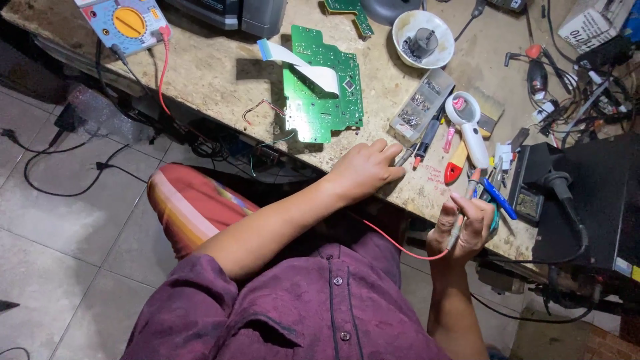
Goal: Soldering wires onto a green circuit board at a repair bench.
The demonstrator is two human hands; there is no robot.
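Cluttered workbench (pixel 220 73) holds a green circuit board (pixel 323 87) beyond my left hand (pixel 363 170), which rests loosely open near black probes (pixel 427 137); my right hand (pixel 463 227) pinches a red-wired probe (pixel 460 223)

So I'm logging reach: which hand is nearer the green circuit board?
Left. The left hand lies just below-right of the green circuit board; the right hand is farther right, off the bench edge.
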